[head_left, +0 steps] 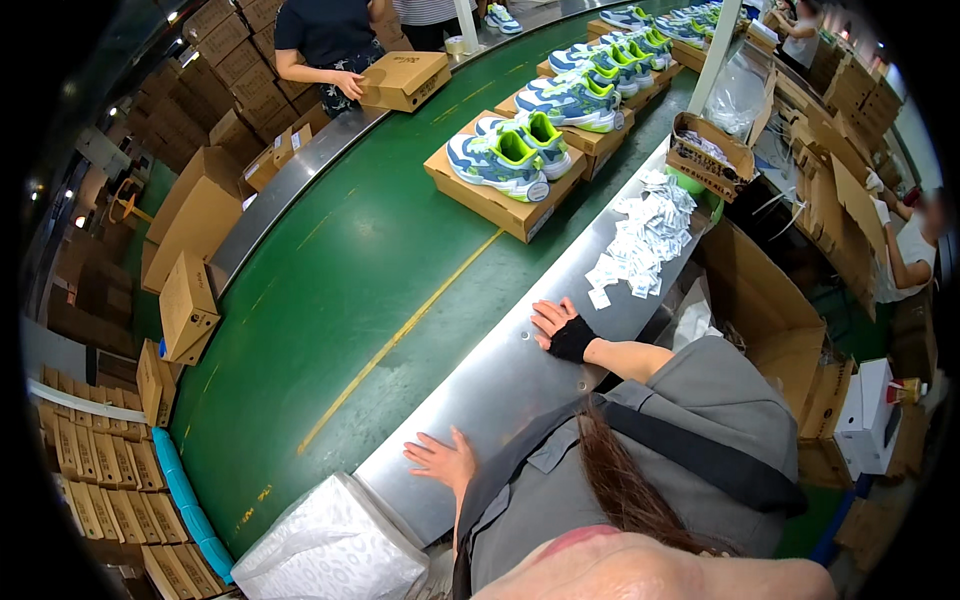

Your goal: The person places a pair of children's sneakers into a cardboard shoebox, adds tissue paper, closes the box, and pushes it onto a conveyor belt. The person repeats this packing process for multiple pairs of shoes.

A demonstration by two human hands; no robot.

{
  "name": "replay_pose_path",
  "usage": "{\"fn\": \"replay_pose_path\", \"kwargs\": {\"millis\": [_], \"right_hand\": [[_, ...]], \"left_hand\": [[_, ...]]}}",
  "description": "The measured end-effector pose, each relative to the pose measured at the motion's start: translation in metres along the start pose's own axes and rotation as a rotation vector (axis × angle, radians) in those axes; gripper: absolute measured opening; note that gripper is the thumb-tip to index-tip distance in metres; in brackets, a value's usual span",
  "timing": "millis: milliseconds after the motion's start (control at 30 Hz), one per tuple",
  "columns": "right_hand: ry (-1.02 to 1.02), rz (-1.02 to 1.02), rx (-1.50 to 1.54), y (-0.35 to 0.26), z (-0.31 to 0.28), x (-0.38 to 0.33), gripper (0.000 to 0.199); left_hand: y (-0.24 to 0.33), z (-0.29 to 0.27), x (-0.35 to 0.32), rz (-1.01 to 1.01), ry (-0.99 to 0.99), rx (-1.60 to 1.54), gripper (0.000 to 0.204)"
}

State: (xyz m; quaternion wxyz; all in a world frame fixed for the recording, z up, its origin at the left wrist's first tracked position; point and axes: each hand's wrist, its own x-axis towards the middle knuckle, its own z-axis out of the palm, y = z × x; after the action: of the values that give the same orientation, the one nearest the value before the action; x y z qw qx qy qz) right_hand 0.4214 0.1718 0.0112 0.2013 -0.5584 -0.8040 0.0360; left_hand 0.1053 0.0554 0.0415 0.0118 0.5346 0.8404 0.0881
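My left hand [442,459] rests flat on the steel ledge [490,400], fingers spread, with nothing in it. Beside it lies a stack of white patterned wrapping sheets [335,545]. Farther right along the same ledge, my right hand [563,330], in a black fingerless glove, also lies flat with its fingers apart. A loose heap of small white packets [645,235] is spread just beyond it. On the green conveyor belt [350,290], a pair of blue, white and lime sneakers [510,155] sits on a brown shoebox [500,205], out of reach of both hands.
More sneakers [570,98] on boxes line the belt behind. An open carton [710,155] stands past the packets. Across the belt, a person's hand [347,84] touches a closed shoebox [405,80]. Stacked shoeboxes [100,450] fill the lower left; a large open carton [765,300] is at right.
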Motion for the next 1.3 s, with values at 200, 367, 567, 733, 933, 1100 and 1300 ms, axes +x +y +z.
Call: {"fn": "replay_pose_path", "kwargs": {"millis": [200,367,567,733,933,1100,1300], "right_hand": [[0.003,-0.001,0.005,-0.001,-0.005,0.002,0.038],[0.059,-0.017,0.020,0.001,-0.009,0.003,0.035],[0.067,-0.024,0.011,0.004,-0.013,0.005,0.034],[0.104,-0.034,-0.017,0.009,-0.009,0.004,0.033],[0.061,-0.018,-0.016,0.012,-0.010,0.004,0.035],[0.043,-0.020,-0.026,0.012,-0.017,0.004,0.037],[0.048,-0.029,-0.019,0.012,-0.020,0.006,0.036]], "left_hand": [[0.004,-0.009,-0.001,-0.002,-0.003,-0.003,0.072],[0.008,-0.014,0.000,0.004,0.001,-0.001,0.072],[0.011,-0.011,0.000,0.001,0.018,-0.010,0.072],[0.014,-0.009,0.000,0.004,0.007,-0.010,0.073],[0.014,-0.002,0.000,-0.012,-0.001,-0.003,0.074],[0.017,-0.005,0.000,-0.020,-0.027,0.001,0.074],[0.018,-0.005,-0.001,-0.019,-0.025,0.020,0.074]]}}
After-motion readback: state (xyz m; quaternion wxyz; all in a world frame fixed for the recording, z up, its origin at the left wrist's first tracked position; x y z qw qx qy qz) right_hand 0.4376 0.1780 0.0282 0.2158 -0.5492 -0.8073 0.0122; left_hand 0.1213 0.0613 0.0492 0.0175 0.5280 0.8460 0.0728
